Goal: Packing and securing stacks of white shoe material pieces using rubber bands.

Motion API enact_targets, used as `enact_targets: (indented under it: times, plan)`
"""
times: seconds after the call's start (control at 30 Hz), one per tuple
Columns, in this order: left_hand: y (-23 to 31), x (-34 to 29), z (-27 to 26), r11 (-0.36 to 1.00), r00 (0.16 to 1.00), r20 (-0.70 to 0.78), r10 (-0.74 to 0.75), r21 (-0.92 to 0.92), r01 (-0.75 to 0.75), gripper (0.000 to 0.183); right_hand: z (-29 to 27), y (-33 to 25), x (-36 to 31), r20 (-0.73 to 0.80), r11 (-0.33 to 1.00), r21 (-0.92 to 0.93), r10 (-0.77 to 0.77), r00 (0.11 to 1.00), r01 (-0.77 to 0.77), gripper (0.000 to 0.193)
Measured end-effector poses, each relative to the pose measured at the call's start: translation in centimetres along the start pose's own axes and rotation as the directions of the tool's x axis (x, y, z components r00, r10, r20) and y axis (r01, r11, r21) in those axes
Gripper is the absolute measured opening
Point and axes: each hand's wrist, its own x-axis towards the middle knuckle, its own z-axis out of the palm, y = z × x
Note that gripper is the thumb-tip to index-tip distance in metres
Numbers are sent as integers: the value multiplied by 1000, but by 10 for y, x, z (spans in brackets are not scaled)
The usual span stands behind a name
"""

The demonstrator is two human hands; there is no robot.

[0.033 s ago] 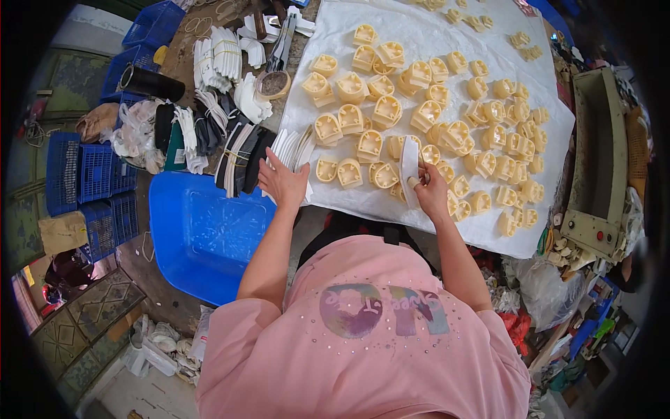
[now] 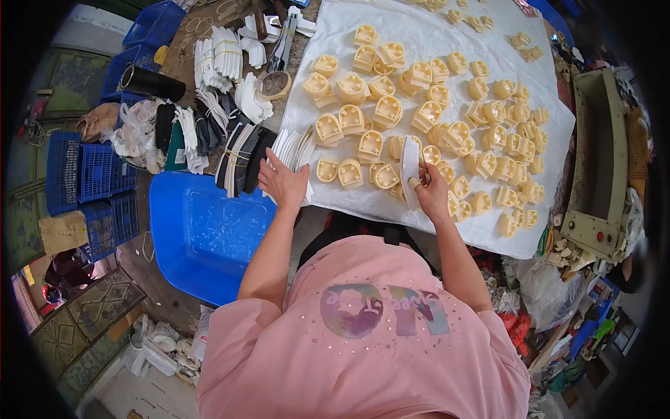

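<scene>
My right hand (image 2: 431, 192) pinches a long white strip (image 2: 410, 171) and holds it upright over the front of the white sheet. Many cream, D-shaped plastic shoe heels (image 2: 387, 112) lie around it on the sheet, several close to my right fingers. My left hand (image 2: 285, 183) rests with fingers apart at the near end of a fanned stack of white strips (image 2: 292, 148). It touches the stack but grips nothing that I can see. Left of that hand lies a banded bundle of black and white strips (image 2: 239, 159).
A blue plastic tub (image 2: 209, 223) stands below the table edge on the left. A tape roll (image 2: 273, 84), white bundles (image 2: 226, 52) and a black cylinder (image 2: 152, 82) are at the far left. Blue crates (image 2: 98, 171) stack beyond. A metal machine (image 2: 593, 160) stands right of the white sheet (image 2: 314, 63).
</scene>
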Motion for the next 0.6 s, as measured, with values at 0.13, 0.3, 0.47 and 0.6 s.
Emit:
enact_targets:
  times: [0.13, 0.3, 0.47, 0.6]
  plan:
    - [1, 2, -1, 999, 1000, 8, -10, 41, 10, 98, 0, -5, -4, 18, 980, 197, -9, 1000, 5, 40]
    - [6, 2, 1, 995, 998, 36, 47, -89, -43, 92, -27, -29, -9, 106, 966, 257, 0, 994, -28, 32]
    - [-4, 9, 2, 986, 995, 94, 31, -167, -15, 91, -29, -47, -10, 119, 978, 201, 25, 993, -49, 27]
    - [-14, 9, -8, 930, 988, 146, 59, -366, -2, 88, -15, -52, -12, 177, 953, 278, 71, 982, -119, 25]
